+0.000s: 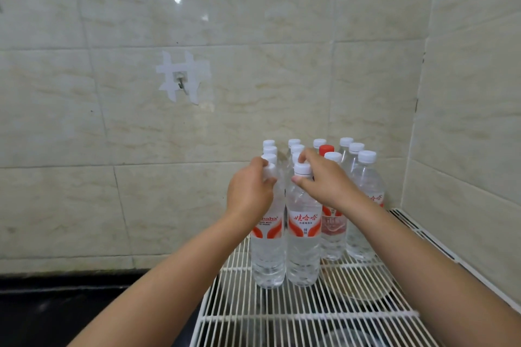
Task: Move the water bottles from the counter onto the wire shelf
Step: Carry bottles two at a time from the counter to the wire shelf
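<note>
Head view: both hands set two front water bottles on wire shelf. Left hand, fingers clenched round neck of left bottle; right hand, fingers grasping cap of right bottle. Both stand upright w/ other bottles behind. Placing step; next prob. let go, reach to table.

- Both bare forearms were extended forward, converging toward twelve o'clock from the lower corners.
- The left hand was curled closed, knuckles up, fingers wrapped toward two o'clock.
- The right hand was bent at the wrist, fingers curled and pinched toward nine o'clock.
</note>
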